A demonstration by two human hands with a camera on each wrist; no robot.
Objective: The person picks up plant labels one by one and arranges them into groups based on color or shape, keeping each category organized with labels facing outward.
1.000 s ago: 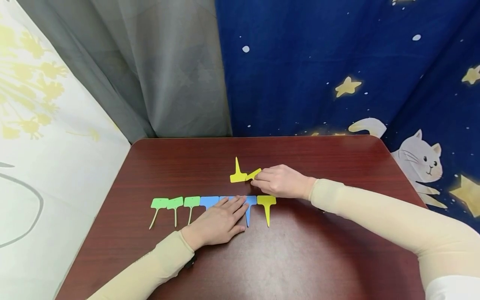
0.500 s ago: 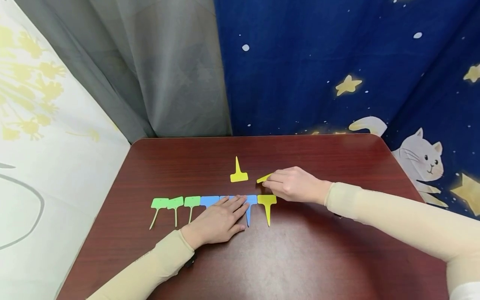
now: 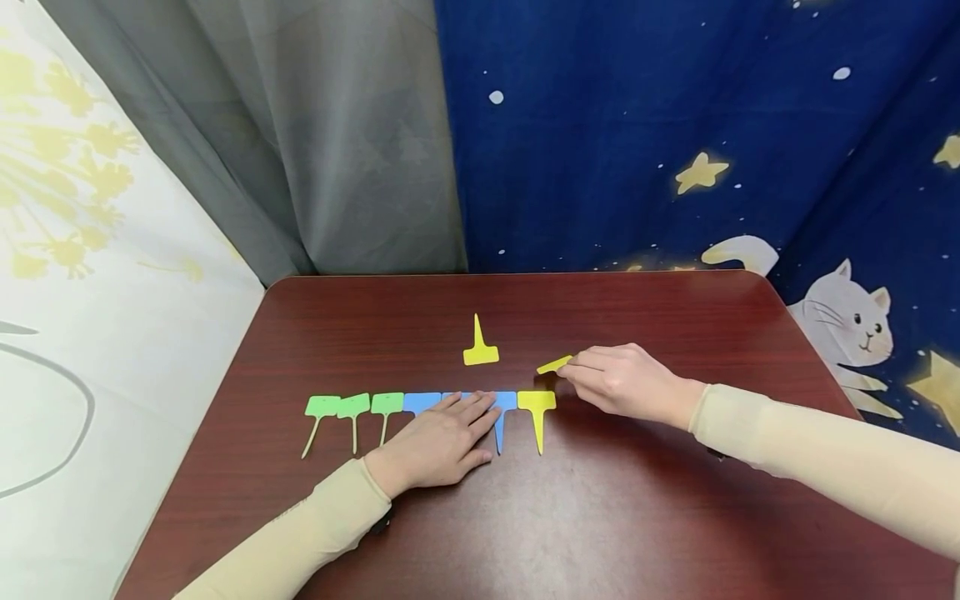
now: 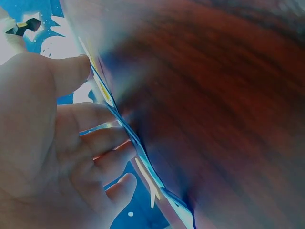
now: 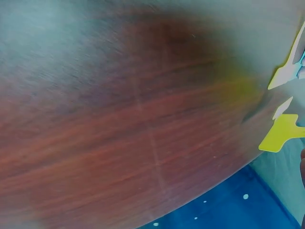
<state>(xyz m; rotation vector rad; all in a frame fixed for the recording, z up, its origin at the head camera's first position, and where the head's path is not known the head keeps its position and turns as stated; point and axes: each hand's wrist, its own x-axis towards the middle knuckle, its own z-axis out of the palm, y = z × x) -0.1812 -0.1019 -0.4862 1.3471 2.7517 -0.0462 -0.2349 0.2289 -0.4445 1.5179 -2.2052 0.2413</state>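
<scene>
My right hand [image 3: 630,383] pinches a yellow T-shaped plant label [image 3: 553,365] above the table, to the right of the row. In the right wrist view the held label's flat yellow head [image 5: 280,134] shows at the right edge, and most of the hand is out of frame. My left hand [image 3: 437,443] rests with fingers extended on the blue plant labels [image 3: 422,402], partly covering them. At the row's right end lies a yellow plant label [image 3: 536,402], stem toward me. Green plant labels [image 3: 322,406] form the left end. Another yellow plant label [image 3: 481,356] lies farther back, stem pointing away.
The dark red-brown wooden table [image 3: 660,525] has rounded far corners. Behind it hang a grey curtain [image 3: 375,150] and a blue star-patterned curtain [image 3: 585,150]. A white patterned panel [image 3: 127,350] stands at the left.
My right hand has picked the yellow plant label away from beside the other far yellow one and carried it right and slightly nearer. The left hand stays in place.
</scene>
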